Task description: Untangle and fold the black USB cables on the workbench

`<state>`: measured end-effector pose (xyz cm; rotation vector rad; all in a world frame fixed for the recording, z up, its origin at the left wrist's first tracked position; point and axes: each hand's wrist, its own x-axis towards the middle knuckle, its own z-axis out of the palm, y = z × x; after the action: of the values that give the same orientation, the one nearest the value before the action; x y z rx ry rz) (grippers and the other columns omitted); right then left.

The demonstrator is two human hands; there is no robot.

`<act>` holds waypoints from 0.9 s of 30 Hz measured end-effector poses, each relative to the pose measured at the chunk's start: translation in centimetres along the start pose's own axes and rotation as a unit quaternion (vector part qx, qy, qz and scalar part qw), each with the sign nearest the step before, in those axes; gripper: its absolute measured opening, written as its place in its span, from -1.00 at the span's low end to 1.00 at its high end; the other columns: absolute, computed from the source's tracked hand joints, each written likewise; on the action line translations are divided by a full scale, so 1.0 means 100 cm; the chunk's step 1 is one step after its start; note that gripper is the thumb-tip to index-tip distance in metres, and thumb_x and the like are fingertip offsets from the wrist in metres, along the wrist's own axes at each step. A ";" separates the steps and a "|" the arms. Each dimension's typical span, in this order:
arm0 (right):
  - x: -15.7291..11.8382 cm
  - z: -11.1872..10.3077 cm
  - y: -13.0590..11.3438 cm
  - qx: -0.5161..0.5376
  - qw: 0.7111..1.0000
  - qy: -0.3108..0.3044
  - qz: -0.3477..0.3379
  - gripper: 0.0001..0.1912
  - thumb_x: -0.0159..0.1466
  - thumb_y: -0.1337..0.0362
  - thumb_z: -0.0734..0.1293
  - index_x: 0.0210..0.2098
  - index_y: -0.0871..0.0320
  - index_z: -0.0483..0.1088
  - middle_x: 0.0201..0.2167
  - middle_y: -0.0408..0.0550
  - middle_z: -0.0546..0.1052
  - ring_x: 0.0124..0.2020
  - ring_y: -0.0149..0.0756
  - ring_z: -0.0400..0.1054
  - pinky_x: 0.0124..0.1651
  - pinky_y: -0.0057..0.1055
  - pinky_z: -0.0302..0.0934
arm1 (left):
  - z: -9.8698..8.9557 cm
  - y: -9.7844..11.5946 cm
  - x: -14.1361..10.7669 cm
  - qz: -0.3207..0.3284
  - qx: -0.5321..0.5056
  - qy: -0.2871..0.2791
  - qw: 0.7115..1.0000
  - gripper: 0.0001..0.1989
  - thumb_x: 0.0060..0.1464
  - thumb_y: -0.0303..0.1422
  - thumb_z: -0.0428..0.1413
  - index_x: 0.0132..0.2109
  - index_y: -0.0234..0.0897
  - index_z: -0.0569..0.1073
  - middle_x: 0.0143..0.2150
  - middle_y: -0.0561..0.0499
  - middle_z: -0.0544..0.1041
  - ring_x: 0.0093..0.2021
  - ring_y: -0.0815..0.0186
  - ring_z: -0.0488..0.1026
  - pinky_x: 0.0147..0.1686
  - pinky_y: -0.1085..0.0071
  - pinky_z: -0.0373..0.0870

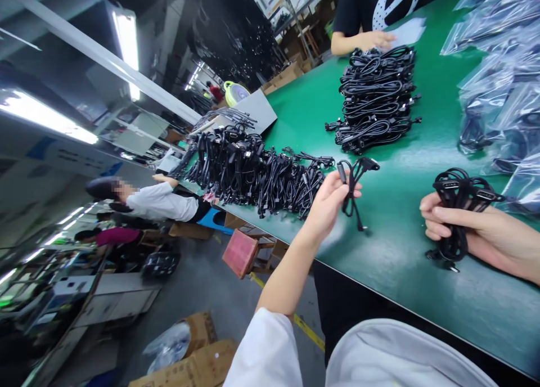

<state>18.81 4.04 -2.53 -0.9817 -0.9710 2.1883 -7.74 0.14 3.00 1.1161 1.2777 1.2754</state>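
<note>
Over the green table (396, 201), my left hand (331, 198) pinches a tied black cable (352, 187), whose plug ends hang out to the right and below. My right hand (459, 221) is wrapped round a thicker bunch of black cables (454, 198), with connector ends showing above the thumb. The two hands are apart. A long row of black cable bundles (253, 173) lies to the left of my left hand. Farther back stands a neat stack of coiled black cables (375, 100).
Clear plastic bags with cables (502, 83) cover the table's right side. A person's hand (375, 40) rests behind the stack. A grey box (259, 112) stands at the far left edge. A red-topped stool (240, 253) and cardboard boxes (189, 367) are below.
</note>
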 end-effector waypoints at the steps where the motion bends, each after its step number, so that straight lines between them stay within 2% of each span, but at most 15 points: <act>1: 0.000 0.001 0.001 0.007 1.000 -0.007 -0.006 -0.68 0.08 0.05 0.59 -0.27 0.05 0.56 -0.54 -0.17 0.39 -0.49 -0.35 0.28 -0.40 -0.41 0.17 | 0.013 0.002 0.001 -0.030 -0.083 -0.029 0.996 -0.72 0.17 -0.34 0.12 0.03 -0.25 0.41 -0.18 0.00 0.47 -0.25 0.40 0.44 -0.05 0.36 0.40; 3: 0.000 0.003 0.003 0.015 0.999 -0.020 -0.024 -0.73 0.12 0.10 0.58 -0.29 0.08 0.54 -0.59 -0.22 0.32 -0.52 -0.41 0.21 -0.42 -0.45 0.11 | 0.039 0.005 0.003 -0.086 -0.210 -0.062 0.972 -0.74 0.15 -0.33 0.13 -0.02 -0.27 0.47 -0.24 0.03 0.41 -0.28 0.40 0.40 -0.04 0.34 0.41; 5: 0.000 0.005 0.004 0.025 0.999 -0.027 -0.039 -0.75 0.15 0.12 0.57 -0.33 0.09 0.50 -0.56 -0.22 0.35 -0.48 -0.41 0.23 -0.37 -0.46 0.14 | 0.060 0.004 0.007 -0.115 -0.284 -0.075 0.949 -0.79 0.20 -0.29 0.11 -0.07 -0.28 0.51 -0.31 0.06 0.34 -0.33 0.43 0.34 -0.05 0.35 0.42; 9: -0.001 0.010 0.003 0.056 0.998 -0.005 -0.034 -0.72 0.15 0.08 0.57 -0.28 0.07 0.49 -0.42 -0.20 0.44 -0.40 -0.40 0.29 -0.29 -0.45 0.22 | 0.082 -0.008 0.014 -0.121 -0.332 -0.104 0.930 -0.84 0.25 -0.31 0.16 -0.09 -0.29 0.54 -0.35 0.09 0.31 -0.33 0.47 0.35 0.03 0.36 0.43; 12: -0.002 0.010 0.001 0.051 0.998 0.010 -0.027 -0.68 0.12 0.04 0.58 -0.24 0.05 0.53 -0.40 -0.19 0.46 -0.40 -0.39 0.32 -0.31 -0.45 0.23 | 0.081 -0.017 0.016 -0.128 -0.334 -0.109 0.927 -0.79 0.29 -0.29 0.13 -0.04 -0.30 0.57 -0.20 -0.01 0.47 -0.19 0.41 0.45 0.14 0.29 0.41; 15: -0.001 0.007 0.001 0.027 0.999 0.019 -0.011 -0.67 0.12 0.01 0.57 -0.22 0.02 0.56 -0.40 -0.17 0.48 -0.39 -0.36 0.35 -0.34 -0.45 0.23 | 0.073 -0.019 0.017 -0.141 -0.327 -0.101 0.929 -0.71 0.35 -0.26 0.06 0.04 -0.29 0.58 -0.06 -0.06 0.51 -0.09 0.38 0.47 0.13 0.36 0.39; 21: 0.002 0.005 0.002 0.035 0.999 0.035 0.005 -0.67 0.09 0.03 0.59 -0.22 0.02 0.59 -0.38 -0.17 0.50 -0.39 -0.39 0.34 -0.31 -0.47 0.25 | 0.065 -0.014 0.017 -0.152 -0.322 -0.127 0.926 -0.64 0.41 -0.24 -0.03 0.11 -0.27 0.58 -0.18 0.01 0.47 -0.24 0.45 0.40 -0.07 0.49 0.40; 24: 0.002 0.008 0.002 0.019 0.999 0.045 -0.014 -0.64 0.08 0.02 0.59 -0.19 0.02 0.59 -0.37 -0.16 0.53 -0.40 -0.39 0.32 -0.31 -0.45 0.23 | 0.068 -0.016 0.018 -0.134 -0.318 -0.118 0.931 -0.64 0.40 -0.21 -0.02 0.14 -0.22 0.57 -0.10 -0.01 0.51 -0.14 0.41 0.44 0.03 0.45 0.38; 27: -0.001 0.013 0.001 -0.016 0.998 0.047 -0.032 -0.57 0.08 -0.02 0.58 -0.14 0.03 0.57 -0.48 -0.16 0.51 -0.41 -0.33 0.32 -0.34 -0.42 0.19 | 0.072 -0.022 0.018 -0.107 -0.301 -0.119 0.940 -0.60 0.38 -0.12 0.00 0.21 -0.11 0.51 0.09 -0.05 0.53 0.06 0.31 0.45 0.16 0.33 0.35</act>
<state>17.80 3.44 -1.96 -1.0449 -0.9829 2.0616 -0.75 2.61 0.98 0.6445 0.7255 1.2057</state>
